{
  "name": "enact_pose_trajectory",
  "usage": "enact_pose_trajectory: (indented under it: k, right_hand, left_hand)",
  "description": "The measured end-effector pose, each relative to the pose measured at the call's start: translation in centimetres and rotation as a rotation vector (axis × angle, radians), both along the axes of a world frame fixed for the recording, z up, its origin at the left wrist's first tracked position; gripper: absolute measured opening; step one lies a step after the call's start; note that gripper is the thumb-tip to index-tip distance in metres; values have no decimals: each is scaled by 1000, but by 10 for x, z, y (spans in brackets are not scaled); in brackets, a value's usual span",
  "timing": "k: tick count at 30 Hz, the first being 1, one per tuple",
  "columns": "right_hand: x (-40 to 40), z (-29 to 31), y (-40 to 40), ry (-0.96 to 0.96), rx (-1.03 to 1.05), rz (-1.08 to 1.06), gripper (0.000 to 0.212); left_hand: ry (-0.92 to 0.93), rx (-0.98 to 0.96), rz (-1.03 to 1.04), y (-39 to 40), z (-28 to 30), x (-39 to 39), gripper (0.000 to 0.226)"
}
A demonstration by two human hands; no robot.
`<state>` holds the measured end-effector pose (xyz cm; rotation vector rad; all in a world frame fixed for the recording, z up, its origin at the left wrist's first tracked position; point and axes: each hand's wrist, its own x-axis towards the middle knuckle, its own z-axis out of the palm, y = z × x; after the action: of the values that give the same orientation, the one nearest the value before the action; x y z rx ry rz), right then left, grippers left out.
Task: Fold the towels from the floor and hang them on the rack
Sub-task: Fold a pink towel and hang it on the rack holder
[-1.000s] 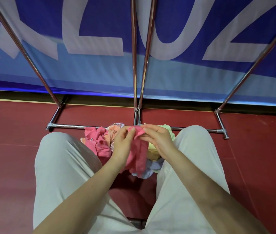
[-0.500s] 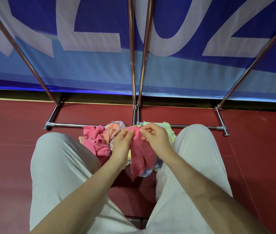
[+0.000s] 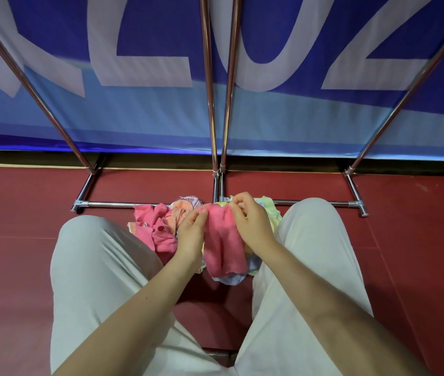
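Note:
A pink towel (image 3: 222, 245) hangs between my two hands, held by its top edge above a heap of towels on the floor. My left hand (image 3: 192, 233) pinches its left corner and my right hand (image 3: 250, 221) pinches its right corner. The heap lies between my knees: another pink towel (image 3: 153, 225), an orange one (image 3: 181, 210), a pale green one (image 3: 269, 206) and a light blue one (image 3: 233, 278) under the held towel. The chrome rack (image 3: 215, 104) stands just behind the heap, its poles rising out of view.
My legs in light trousers (image 3: 93, 267) flank the heap on the red floor (image 3: 12, 240). The rack's base bar (image 3: 112, 204) runs along the floor behind the towels. A blue banner (image 3: 296, 118) with large white letters covers the wall behind.
The pink towel has been drawn out wider between my hands and now hangs flatter. The view has tilted slightly, so the heap and hands sit a bit higher.

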<state>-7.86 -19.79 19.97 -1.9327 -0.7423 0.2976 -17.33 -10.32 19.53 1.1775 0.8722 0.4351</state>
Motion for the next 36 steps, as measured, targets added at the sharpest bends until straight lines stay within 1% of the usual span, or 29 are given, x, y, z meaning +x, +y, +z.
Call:
enact_pose_trajectory:
  k: [3,6,8,10,13,16,18,21,24,26,29,32,36]
  right_hand:
    - [-4,3,2,134,86,4,12]
    - [-8,8,6,236,148,-13,16]
    - [-11,10,9,265,179,-27,17]
    - [-12,11,11,292,213,-72,13]
    - [-12,11,15,333,264,-178,11]
    - [-12,8,20,327,264,-195,14]
    - [-13,6,25,306,245,-190,15]
    - [-12,4,28,240,208,-220,15]
    - [-12,4,27,176,179,-230,8]
    - [-10,2,26,157,162,-238,8]
    - [-7,-2,26,208,164,-274,10]
    - [-6,-1,26,278,190,-292,10]
    - [-6,2,27,301,189,-230,9]
  left_hand:
    - [33,6,10,-1,3,1,27]
    - [34,20,10,-1,6,2,24]
    - [-24,-2,19,-4,9,3,24]
    - [-83,-38,29,-6,11,5,24]
    - [-121,-59,60,-13,12,7,26]
    - [-141,-79,79,-15,15,10,31]
    - [-122,-28,83,-12,17,13,31]
    - [-71,107,76,-7,19,19,27]
    - [-35,165,61,-5,21,20,26]
    - [-13,179,42,-4,19,20,26]
    - [-11,173,9,-5,15,20,27]
    - [-29,251,-45,-5,15,20,22]
    - [35,342,-9,4,13,21,23]
